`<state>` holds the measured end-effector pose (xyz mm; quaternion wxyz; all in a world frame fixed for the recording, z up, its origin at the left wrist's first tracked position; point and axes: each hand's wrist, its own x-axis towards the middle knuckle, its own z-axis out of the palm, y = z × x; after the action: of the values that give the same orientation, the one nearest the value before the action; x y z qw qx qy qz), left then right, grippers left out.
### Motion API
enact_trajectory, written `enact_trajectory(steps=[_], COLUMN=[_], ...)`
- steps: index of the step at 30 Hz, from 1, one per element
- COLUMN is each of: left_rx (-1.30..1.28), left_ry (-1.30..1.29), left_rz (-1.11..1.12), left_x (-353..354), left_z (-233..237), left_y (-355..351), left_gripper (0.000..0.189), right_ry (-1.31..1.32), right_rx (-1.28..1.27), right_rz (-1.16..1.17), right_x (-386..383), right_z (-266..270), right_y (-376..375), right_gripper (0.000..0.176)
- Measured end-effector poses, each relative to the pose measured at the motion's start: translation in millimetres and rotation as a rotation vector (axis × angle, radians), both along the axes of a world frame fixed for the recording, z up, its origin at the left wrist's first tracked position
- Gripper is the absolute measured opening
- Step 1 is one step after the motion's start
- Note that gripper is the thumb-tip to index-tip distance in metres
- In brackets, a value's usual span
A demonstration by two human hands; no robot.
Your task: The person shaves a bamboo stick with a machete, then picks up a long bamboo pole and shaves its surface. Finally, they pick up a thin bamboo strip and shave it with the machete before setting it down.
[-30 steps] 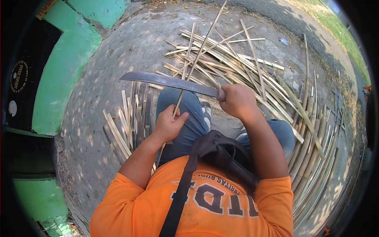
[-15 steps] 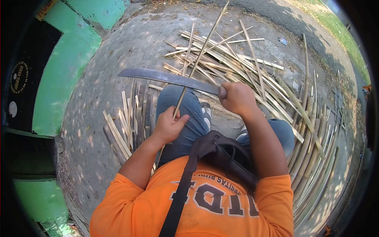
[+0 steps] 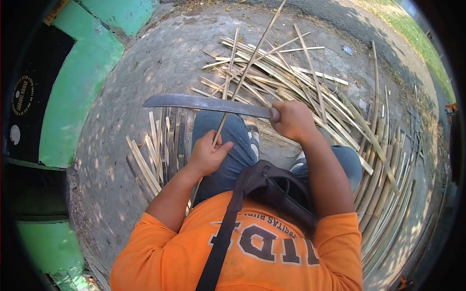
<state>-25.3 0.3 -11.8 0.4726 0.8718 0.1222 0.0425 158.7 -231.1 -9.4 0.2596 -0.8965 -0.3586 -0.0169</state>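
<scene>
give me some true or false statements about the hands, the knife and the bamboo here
1. The right hand grips a long knife. True.
2. The knife's blade points to the person's right. False: it points to their left.
3. The left hand holds a thin bamboo strip. True.
4. The shirt is blue. False: it is orange.
</scene>
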Motion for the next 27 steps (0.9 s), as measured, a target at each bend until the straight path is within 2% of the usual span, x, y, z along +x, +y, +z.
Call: enact_trajectory(steps=[5,9,13,20,23,27], left_rx=[-0.077,-0.131,0.019,0.041,0.026,0.052], left_ry=[0.012,0.03,0.008,0.005,0.005,-0.004], left_rz=[0.027,0.033,0.009,0.004,0.001,-0.014], left_x=[-0.4,2.2,2.4,-1.2,-2.4,-1.0], left_z=[-3.8,-4.4,-2.2,1.0,0.4,-0.6], left_y=[4.4,4.0,0.5,-1.3,-0.5,-2.2], left_gripper=[0.035,0.036,0.037,0.035,0.034,0.033], right_ry=[-0.004,0.002,0.002,-0.021,-0.018,-0.032], right_rx=[0.078,0.072,-0.034,0.105,0.112,0.057], right_rz=[-0.175,-0.08,0.106,-0.126,-0.133,-0.009], right_x=[15.4,-9.3,-15.1,13.6,10.1,-6.8], right_z=[-6.2,0.5,9.0,-0.6,2.9,5.9], right_y=[-2.6,13.1,12.5,1.9,-2.3,3.7], right_gripper=[0.015,0.014,0.013,0.017,0.017,0.014])
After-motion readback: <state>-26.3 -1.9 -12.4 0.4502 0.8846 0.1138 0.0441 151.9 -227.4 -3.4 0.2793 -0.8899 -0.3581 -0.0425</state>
